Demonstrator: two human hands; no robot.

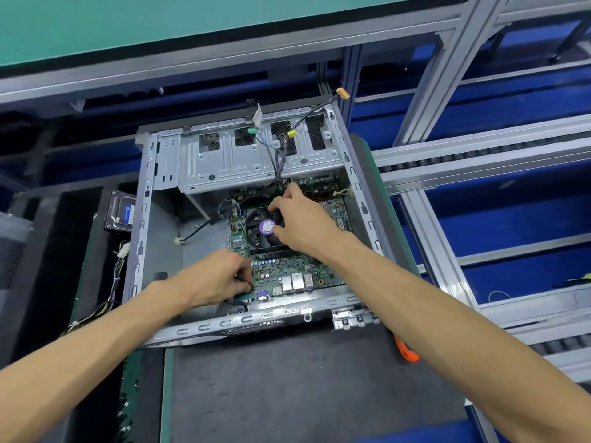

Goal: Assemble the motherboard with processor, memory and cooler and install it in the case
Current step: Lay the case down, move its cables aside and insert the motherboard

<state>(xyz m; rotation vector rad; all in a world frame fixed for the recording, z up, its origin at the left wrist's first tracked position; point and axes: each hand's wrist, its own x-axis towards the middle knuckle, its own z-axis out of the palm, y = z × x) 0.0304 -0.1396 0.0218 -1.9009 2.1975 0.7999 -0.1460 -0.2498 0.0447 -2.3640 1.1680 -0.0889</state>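
Head cam looks down into the open grey steel computer case [145,219], which lies on its side on a dark foam mat [287,378] so the board can drop in flat. Going left to right: outside the case wall sits a black hard drive with a blue label [123,211], plus a loose bundle of yellow and black power wires [112,282]. Left hand [217,276] has its fingers curled at the near left corner of the green motherboard [287,273]; it looks like it's pinching a thin black cable [236,302] there, but that spot is too small to be sure. Board is already down inside the case, rear ports against the near wall. On it sits the black cooler fan with a purple round sticker [260,230], and the right hand [300,219] grips its far right edge with bent fingers, probably steadying the whole board while it gets nudged into line. Front-panel leads [278,155] hang over the silver drive cage [249,161]. An orange tool handle [406,350] pokes out under the right forearm.
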